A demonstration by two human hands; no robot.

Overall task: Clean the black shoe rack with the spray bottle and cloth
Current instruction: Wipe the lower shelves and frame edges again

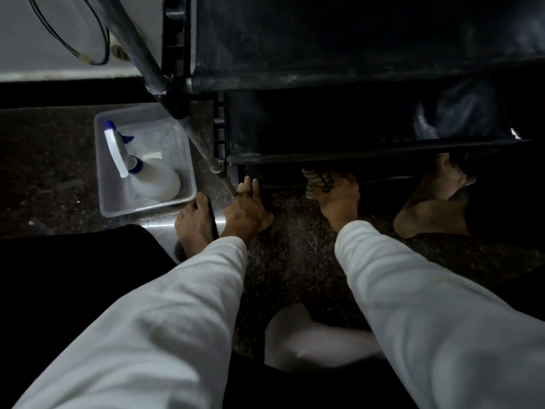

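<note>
White sleeves [165, 305] — two, nearest the lens, reaching forward to the foot of the black shoe rack [354, 54]. Left hand [246, 211]: fingers straight and together, tips touching the rack's lowest front rail at its left corner; holds nothing. Right hand [339, 196]: fingers curled round a striped cloth [317, 180], pressing it against the same bottom rail, further right. Spray bottle [150, 169]: white, blue nozzle and collar, lying tilted in a clear plastic tub [132, 206] — not held. Tub stands on the dark speckled floor [295, 276], just beside the rack's left front leg. Left foot [193, 228]: at the tub's near right corner. Right foot [427, 208]: at the rack's right end.
</note>
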